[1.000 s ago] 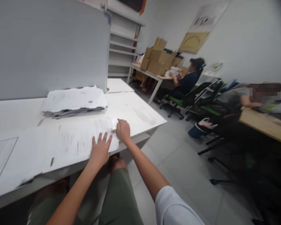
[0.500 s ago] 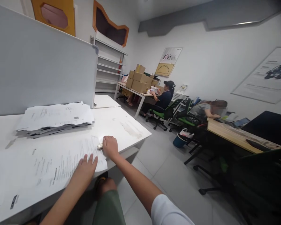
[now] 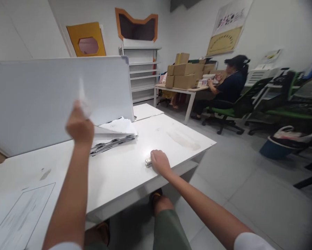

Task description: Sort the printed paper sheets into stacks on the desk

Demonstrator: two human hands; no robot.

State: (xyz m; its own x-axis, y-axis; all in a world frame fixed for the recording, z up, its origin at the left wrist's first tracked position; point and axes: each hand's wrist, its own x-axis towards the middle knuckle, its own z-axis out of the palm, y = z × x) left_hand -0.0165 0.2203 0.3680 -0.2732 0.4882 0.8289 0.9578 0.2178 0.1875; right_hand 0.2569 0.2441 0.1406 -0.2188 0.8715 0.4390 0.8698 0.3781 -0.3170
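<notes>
White desk (image 3: 176,139), grey partition (image 3: 41,100), white shelving (image 3: 142,76), cardboard boxes (image 3: 184,74), tiled floor (image 3: 236,194).

desk (image 3: 114,173) centre: bare top open between paper stack (image 3: 114,133) and right hand (image 3: 159,161) | upper left: partition (image 3: 41,100) walls off far edge | raised left hand (image 3: 79,126), arm crosses lower left | right of frame: open floor (image 3: 236,194)

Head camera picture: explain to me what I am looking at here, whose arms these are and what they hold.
This is one view, from a camera worn on a person's head, looking at their own bare arms; no machine. The left hand is raised, gripping a blurred sheet of paper next to a paper stack on the white table. The right hand rests on the table against a small pale object, too small to identify. Another person sits at a far desk.
</notes>
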